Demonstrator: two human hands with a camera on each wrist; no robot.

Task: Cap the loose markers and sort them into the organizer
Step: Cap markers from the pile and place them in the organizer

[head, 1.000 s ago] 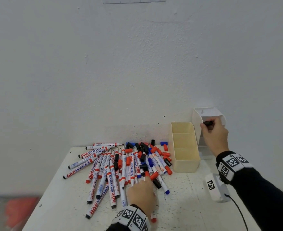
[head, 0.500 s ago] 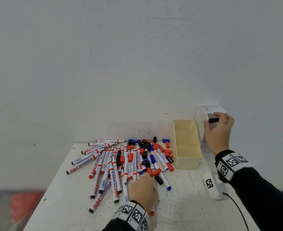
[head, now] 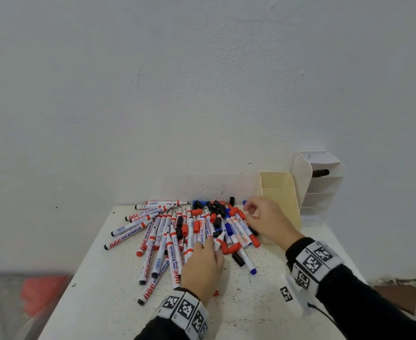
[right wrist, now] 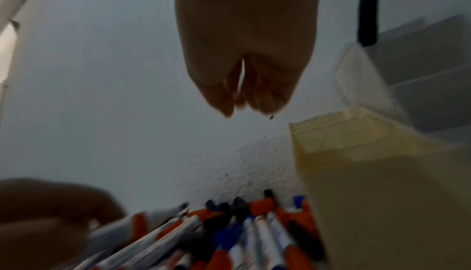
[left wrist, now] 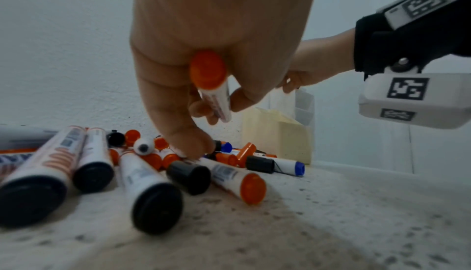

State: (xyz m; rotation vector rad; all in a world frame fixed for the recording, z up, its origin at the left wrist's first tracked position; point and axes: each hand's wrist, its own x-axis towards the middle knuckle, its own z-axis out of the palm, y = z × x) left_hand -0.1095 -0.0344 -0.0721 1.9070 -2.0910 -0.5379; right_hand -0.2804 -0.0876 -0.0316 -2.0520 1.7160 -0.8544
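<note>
At the counter's [head: 109,303] near middle, the left hand [head: 202,268] has its grip curled round a red-ended marker [left wrist: 213,85], lifted just above the pile of loose markers [head: 177,231] spread toward the back edge. The right hand [head: 268,220] hovers over the pile's right side, fingers bunched loosely together; it seems to hold nothing, though the wrist view is blurred. Against the back right corner stand a yellow organizer [head: 279,192] and a white tiered organizer [head: 317,182] with one black-capped marker [head: 321,173] in its top slot.
</note>
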